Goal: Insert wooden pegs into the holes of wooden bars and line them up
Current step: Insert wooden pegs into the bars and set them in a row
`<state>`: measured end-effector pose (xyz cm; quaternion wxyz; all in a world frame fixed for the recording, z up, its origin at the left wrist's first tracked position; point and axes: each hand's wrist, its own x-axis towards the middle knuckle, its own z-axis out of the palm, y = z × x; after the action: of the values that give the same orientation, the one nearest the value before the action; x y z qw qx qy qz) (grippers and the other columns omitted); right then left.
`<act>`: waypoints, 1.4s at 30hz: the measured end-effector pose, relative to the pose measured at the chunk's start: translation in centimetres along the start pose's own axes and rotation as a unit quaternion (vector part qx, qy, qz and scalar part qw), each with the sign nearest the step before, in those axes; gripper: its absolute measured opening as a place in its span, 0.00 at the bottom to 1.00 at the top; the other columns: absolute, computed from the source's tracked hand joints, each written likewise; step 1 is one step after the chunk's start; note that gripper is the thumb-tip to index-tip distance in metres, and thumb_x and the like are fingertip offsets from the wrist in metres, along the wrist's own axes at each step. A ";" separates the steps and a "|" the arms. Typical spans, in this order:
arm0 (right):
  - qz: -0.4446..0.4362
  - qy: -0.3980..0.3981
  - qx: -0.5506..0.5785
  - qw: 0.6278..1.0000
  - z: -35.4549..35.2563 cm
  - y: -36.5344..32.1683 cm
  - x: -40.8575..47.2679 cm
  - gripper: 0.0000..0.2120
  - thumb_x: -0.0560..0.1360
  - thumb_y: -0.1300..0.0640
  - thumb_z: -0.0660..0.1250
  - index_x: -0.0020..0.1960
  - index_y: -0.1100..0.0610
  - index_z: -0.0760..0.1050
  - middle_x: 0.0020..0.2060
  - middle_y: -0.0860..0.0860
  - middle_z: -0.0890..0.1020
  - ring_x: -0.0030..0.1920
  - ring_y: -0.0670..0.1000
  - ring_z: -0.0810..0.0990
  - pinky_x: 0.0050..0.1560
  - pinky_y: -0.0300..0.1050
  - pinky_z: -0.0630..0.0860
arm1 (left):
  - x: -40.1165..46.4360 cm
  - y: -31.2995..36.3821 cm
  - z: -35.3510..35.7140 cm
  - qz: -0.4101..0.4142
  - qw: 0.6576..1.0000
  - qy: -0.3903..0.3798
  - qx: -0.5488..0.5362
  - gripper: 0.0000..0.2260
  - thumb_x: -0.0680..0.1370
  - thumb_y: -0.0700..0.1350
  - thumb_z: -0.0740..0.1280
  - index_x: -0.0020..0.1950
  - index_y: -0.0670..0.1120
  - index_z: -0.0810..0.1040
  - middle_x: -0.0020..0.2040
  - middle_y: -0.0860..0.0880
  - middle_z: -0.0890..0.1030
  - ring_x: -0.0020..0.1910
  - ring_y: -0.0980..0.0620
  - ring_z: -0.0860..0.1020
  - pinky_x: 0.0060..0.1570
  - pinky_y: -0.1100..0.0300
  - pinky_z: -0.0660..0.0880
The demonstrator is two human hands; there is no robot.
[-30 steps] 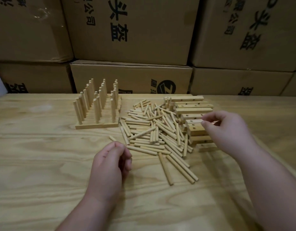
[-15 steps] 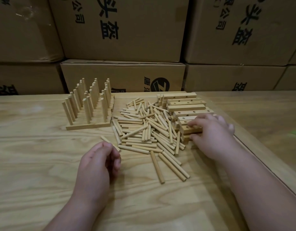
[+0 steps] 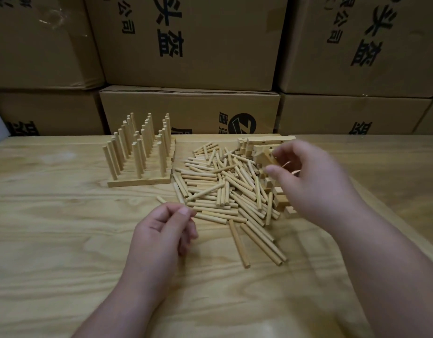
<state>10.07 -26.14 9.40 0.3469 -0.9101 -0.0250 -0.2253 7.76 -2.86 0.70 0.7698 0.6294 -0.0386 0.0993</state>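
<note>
Right hand point(image 3: 315, 184) pinching wooden bar point(image 3: 265, 158) above bar stack; left hand point(image 3: 162, 230) loosely curled, holding nothing, near peg pile point(image 3: 222, 189) on desk point(image 3: 52, 240)

Right hand point(image 3: 313, 181) raised, fingers pinching; left hand point(image 3: 162, 230) loosely curled.

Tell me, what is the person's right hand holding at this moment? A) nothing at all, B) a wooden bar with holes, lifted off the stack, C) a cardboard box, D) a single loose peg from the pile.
B: the right hand pinches a wooden bar with holes, tilted up above the stack of bars, to the right of the loose pegs.
</note>
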 end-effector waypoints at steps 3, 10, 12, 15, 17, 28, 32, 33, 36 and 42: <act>0.066 -0.066 0.205 0.974 1.1 -2.0 -1.0 0.09 0.75 0.51 0.75 0.52 0.42 0.79 0.45 0.39 0.84 0.43 0.38 0.84 0.40 0.39 0.81 | -0.3 0.1 0.3 0.020 0.998 -0.049 0.034 0.05 0.73 0.49 0.72 0.48 0.54 0.85 0.37 0.46 0.84 0.31 0.56 0.77 0.30 0.64 0.74; 0.158 -0.156 0.423 0.879 5.3 -3.8 -3.4 0.17 0.70 0.59 0.80 0.56 0.55 0.79 0.40 0.48 0.87 0.41 0.50 0.88 0.36 0.43 0.82 | -0.5 0.3 0.5 -0.002 0.995 -0.091 0.034 0.19 0.64 0.53 0.79 0.53 0.53 0.86 0.42 0.48 0.85 0.40 0.55 0.81 0.40 0.64 0.78; 0.147 -0.153 0.406 0.889 6.0 -3.9 -3.8 0.15 0.70 0.58 0.81 0.53 0.56 0.80 0.37 0.47 0.85 0.40 0.48 0.87 0.35 0.41 0.81 | -0.4 0.3 0.3 -0.005 0.993 -0.106 0.042 0.16 0.66 0.48 0.79 0.54 0.51 0.86 0.44 0.50 0.86 0.42 0.55 0.82 0.41 0.65 0.78; 0.141 -0.137 0.375 0.906 6.1 -3.8 -3.7 0.08 0.75 0.53 0.76 0.49 0.56 0.82 0.39 0.51 0.86 0.39 0.49 0.87 0.37 0.44 0.83 | -0.3 0.4 0.3 -0.009 0.995 -0.099 0.023 0.15 0.70 0.45 0.78 0.55 0.45 0.84 0.47 0.46 0.88 0.42 0.54 0.84 0.38 0.64 0.79; 0.145 -0.113 0.325 0.928 5.5 -3.6 -3.4 0.07 0.78 0.49 0.72 0.46 0.53 0.83 0.36 0.50 0.85 0.36 0.48 0.86 0.36 0.45 0.84 | -0.1 0.3 0.2 -0.034 0.997 -0.063 -0.012 0.16 0.70 0.46 0.73 0.56 0.44 0.83 0.46 0.44 0.87 0.41 0.50 0.85 0.36 0.60 0.81; 0.053 -0.176 -0.161 0.970 5.2 -1.3 -2.7 0.14 0.75 0.42 0.71 0.37 0.50 0.78 0.30 0.47 0.80 0.33 0.46 0.78 0.29 0.42 0.67 | 0.6 0.2 -0.2 -0.071 0.994 -0.003 -0.088 0.12 0.75 0.51 0.67 0.52 0.48 0.85 0.51 0.42 0.87 0.40 0.48 0.85 0.35 0.56 0.81; 0.073 -0.231 -0.207 0.948 5.7 -1.1 -3.1 0.19 0.72 0.38 0.72 0.35 0.53 0.78 0.29 0.48 0.80 0.33 0.49 0.79 0.29 0.42 0.67 | 0.8 0.2 -0.2 -0.083 0.991 0.009 -0.104 0.16 0.84 0.49 0.60 0.47 0.54 0.87 0.51 0.42 0.87 0.38 0.50 0.84 0.32 0.58 0.79; 0.080 -0.243 -0.213 0.943 5.9 -1.1 -3.2 0.19 0.70 0.37 0.72 0.36 0.52 0.78 0.30 0.48 0.80 0.34 0.49 0.79 0.29 0.42 0.67 | 0.9 0.1 -0.2 -0.087 0.990 0.012 -0.111 0.17 0.84 0.49 0.59 0.47 0.53 0.87 0.51 0.42 0.87 0.38 0.50 0.84 0.31 0.58 0.78; 0.085 -0.262 -0.218 0.936 6.2 -1.2 -3.4 0.17 0.70 0.39 0.72 0.37 0.53 0.79 0.32 0.48 0.81 0.35 0.49 0.80 0.29 0.43 0.70 | 0.9 0.2 -0.4 -0.087 0.989 0.018 -0.115 0.11 0.80 0.51 0.64 0.54 0.48 0.84 0.51 0.41 0.86 0.38 0.49 0.84 0.30 0.58 0.78; 0.095 -0.272 -0.137 0.948 5.9 -1.4 -3.3 0.16 0.71 0.46 0.64 0.38 0.59 0.79 0.29 0.53 0.80 0.32 0.53 0.79 0.32 0.46 0.75 | 0.9 0.1 -0.4 -0.071 0.990 0.007 -0.122 0.21 0.71 0.52 0.71 0.62 0.48 0.77 0.45 0.42 0.86 0.35 0.50 0.83 0.27 0.60 0.76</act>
<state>9.13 -20.89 4.98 0.2187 -0.9737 -0.0009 0.0636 8.56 -2.31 0.90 0.8461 0.5312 0.0002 0.0434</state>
